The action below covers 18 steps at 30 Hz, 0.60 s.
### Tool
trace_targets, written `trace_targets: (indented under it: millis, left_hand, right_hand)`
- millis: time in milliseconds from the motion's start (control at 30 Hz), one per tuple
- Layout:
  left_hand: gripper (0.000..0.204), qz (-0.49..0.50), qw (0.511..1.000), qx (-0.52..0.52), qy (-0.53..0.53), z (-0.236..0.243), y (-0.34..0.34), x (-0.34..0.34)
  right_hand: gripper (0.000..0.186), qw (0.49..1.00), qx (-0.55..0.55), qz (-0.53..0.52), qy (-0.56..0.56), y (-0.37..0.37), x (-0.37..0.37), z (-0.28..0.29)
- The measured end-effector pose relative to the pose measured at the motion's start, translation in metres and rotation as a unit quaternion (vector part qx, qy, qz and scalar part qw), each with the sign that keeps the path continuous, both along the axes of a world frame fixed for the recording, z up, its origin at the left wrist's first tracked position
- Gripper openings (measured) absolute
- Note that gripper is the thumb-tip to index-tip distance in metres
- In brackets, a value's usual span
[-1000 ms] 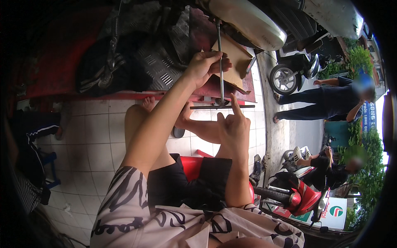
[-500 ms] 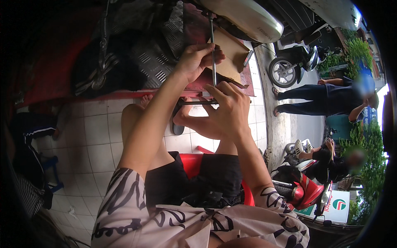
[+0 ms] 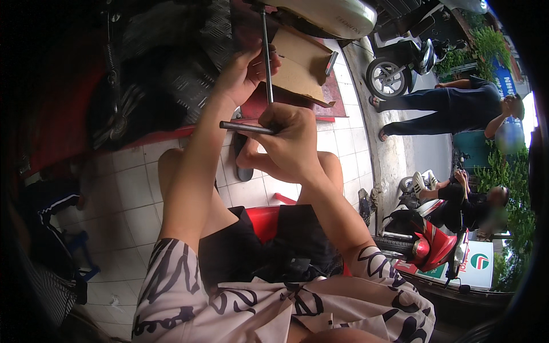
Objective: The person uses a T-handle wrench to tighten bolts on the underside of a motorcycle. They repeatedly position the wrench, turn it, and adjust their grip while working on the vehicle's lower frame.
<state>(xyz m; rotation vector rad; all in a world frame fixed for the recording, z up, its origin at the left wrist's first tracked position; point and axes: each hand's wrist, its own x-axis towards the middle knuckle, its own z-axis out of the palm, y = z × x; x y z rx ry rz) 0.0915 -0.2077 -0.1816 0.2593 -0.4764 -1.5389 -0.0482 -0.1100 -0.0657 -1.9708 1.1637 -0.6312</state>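
A long metal T-handle wrench point(image 3: 268, 74) runs up from my hands to the underside of a pale motorbike body panel point(image 3: 329, 17); what its tip meets is too dark to tell. My right hand point(image 3: 290, 128) is closed in a fist round the crossbar, whose left end sticks out past the fingers. Higher up, my left hand point(image 3: 243, 74) loosely wraps the shaft, thumb on the near side and fingertips showing beyond it. Behind the shaft lies an open brown cardboard box point(image 3: 306, 63) with a small metal piece point(image 3: 331, 63) at its right edge.
A red platform point(image 3: 337, 108) with dark treadplate carries the box. My knees and a sandalled foot point(image 3: 245, 163) are below my hands on white tiles point(image 3: 134, 188). At right stand a person in dark clothes point(image 3: 446, 106), parked motorbikes point(image 3: 389, 80) and a seated person point(image 3: 457, 197).
My right hand has turned and closed into a fist, swinging the crossbar so its end now points left. Both hands and the whole scene sit further left in the view.
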Motion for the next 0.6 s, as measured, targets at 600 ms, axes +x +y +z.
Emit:
trace_targets:
  millis: [600]
  left_hand:
    - [0.016, 0.208, 0.708, 0.053, -0.673, -0.028, -0.041, -0.042]
  right_hand:
    - [0.035, 0.855, -0.067, -0.290, -0.424, -0.090, -0.189, -0.102]
